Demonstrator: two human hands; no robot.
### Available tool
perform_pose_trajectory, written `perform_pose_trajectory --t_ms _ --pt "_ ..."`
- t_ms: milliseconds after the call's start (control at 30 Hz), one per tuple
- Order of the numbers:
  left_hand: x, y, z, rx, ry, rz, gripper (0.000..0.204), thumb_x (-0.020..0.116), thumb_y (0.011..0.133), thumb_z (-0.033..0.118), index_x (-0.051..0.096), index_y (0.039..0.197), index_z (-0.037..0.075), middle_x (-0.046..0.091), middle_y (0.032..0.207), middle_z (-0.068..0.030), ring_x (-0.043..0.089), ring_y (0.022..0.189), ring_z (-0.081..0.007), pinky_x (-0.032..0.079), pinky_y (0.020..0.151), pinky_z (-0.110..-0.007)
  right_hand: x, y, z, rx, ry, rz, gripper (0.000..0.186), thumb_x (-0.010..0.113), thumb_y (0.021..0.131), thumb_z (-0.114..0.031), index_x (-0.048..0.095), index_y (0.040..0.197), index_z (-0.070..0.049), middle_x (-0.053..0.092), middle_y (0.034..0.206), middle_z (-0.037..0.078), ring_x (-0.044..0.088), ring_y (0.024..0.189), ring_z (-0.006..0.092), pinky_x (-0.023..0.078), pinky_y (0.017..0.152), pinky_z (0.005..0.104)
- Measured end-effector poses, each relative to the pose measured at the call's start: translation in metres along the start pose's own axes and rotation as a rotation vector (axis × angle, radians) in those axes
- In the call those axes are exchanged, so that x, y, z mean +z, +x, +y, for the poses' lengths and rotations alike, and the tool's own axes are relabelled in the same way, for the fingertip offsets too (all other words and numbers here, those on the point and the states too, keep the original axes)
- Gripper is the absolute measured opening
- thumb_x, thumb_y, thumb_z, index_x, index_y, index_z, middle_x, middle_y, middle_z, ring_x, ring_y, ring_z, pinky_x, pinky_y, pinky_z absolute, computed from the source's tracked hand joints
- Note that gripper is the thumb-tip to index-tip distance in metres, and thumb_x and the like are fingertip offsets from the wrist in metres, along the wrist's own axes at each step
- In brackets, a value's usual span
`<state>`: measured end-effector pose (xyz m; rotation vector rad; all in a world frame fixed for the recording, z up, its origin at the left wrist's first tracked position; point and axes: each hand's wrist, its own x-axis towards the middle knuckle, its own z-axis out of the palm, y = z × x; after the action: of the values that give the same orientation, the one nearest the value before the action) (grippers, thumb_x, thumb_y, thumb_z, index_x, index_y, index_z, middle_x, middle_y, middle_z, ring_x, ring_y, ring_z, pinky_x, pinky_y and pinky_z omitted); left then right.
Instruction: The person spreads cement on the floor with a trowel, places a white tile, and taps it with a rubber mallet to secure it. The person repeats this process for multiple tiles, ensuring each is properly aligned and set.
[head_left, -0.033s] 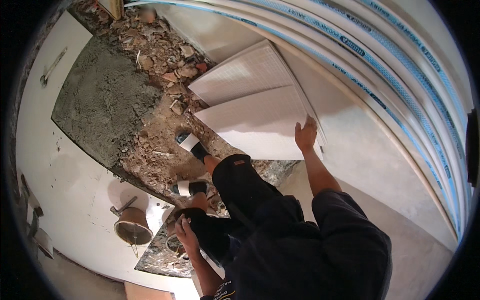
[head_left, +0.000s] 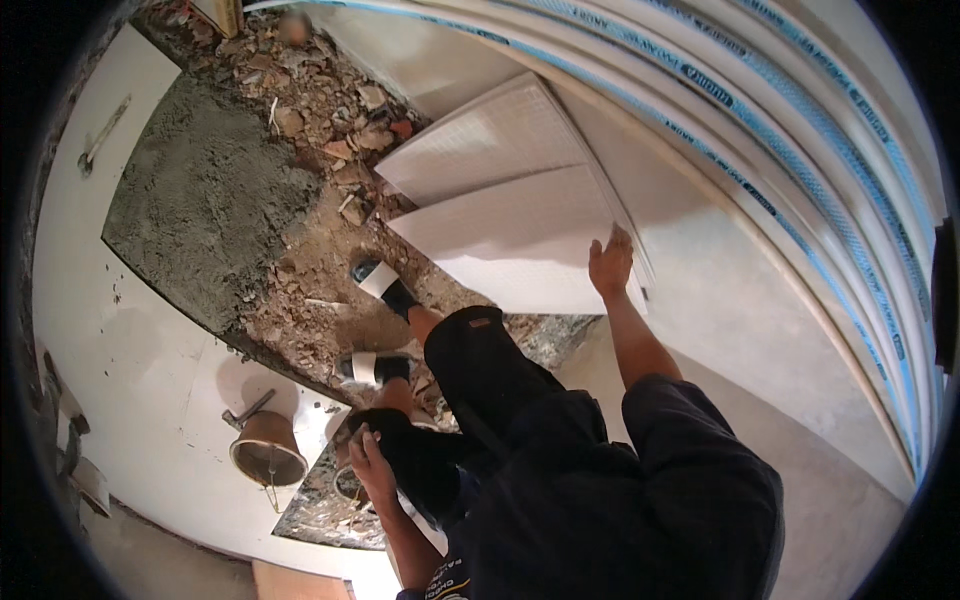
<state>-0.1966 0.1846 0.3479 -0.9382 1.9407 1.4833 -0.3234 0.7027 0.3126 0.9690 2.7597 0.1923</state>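
My right hand (head_left: 610,265) grips the right edge of the front white gridded panel (head_left: 500,240), one of several large flat sheets propped against the pale wall. My left hand (head_left: 372,465) is down by my left knee, fingers curled against my black shorts; what they hold, if anything, is hidden. My feet, in sandals (head_left: 382,282), stand on rubble beside the panels.
A patch of wet grey mortar (head_left: 205,200) borders broken rubble (head_left: 350,140) and a white floor surface (head_left: 150,370). A bucket (head_left: 267,450) with a tool beside it and another tool (head_left: 103,135) lie left. Blue-printed white pipes (head_left: 760,110) curve along the right wall.
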Motion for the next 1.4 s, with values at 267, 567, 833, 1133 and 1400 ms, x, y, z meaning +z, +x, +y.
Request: perform_pose_trajectory --t_ms 267,567,833,1133,1400 --pt "-0.01 0.035 -0.003 -0.072 0.194 -0.079 0.04 0.048 0.098 0.027 0.056 0.117 -0.007 0.063 0.109 -0.0218 0.06 0.1 -0.0303 0.045 0.089 -0.039 0.038 0.015 0.015 -0.078 0.133 0.186 0.07 0.06 0.086 -0.028 0.032 0.143 0.002 0.039 0.141 0.025 0.037 0.131 0.0392 0.034 0.108 0.048" --pt "-0.071 0.042 -0.08 -0.067 0.327 -0.079 0.036 0.045 0.1 0.022 0.057 0.115 -0.007 0.064 0.104 -0.0193 0.063 0.094 -0.0251 0.048 0.084 -0.036 0.057 0.012 0.033 -0.205 0.058 0.337 0.069 0.061 0.084 -0.029 0.037 0.138 0.005 0.041 0.138 0.028 0.041 0.127 0.0421 0.036 0.105 0.049" --pt "-0.097 0.018 -0.149 -0.179 0.411 -0.097 0.037 0.044 0.099 0.025 0.057 0.113 -0.007 0.062 0.105 -0.0196 0.063 0.095 -0.0272 0.049 0.083 -0.039 0.065 0.012 0.067 -0.095 0.064 0.249 0.067 0.057 0.089 -0.036 0.037 0.138 0.005 0.044 0.137 0.026 0.038 0.13 0.0436 0.031 0.109 0.0503" --pt "-0.005 0.021 -0.155 -0.22 0.384 -0.169 0.04 0.048 0.097 0.028 0.057 0.112 -0.008 0.062 0.101 -0.0222 0.062 0.095 -0.0315 0.046 0.087 -0.041 0.079 -0.003 0.073 -0.213 -0.029 0.301 0.065 0.058 0.089 -0.034 0.039 0.139 0.002 0.038 0.139 0.027 0.038 0.127 0.0429 0.031 0.107 0.0514" --pt "0.055 0.013 -0.152 -0.287 0.387 -0.221 0.05 0.051 0.097 0.036 0.056 0.119 -0.009 0.064 0.11 -0.0244 0.061 0.106 -0.036 0.045 0.089 -0.04 0.098 -0.014 0.096 -0.11 0.054 0.326 0.061 0.06 0.087 -0.031 0.044 0.135 0.003 0.045 0.133 0.028 0.041 0.123 0.0458 0.032 0.105 0.0527"
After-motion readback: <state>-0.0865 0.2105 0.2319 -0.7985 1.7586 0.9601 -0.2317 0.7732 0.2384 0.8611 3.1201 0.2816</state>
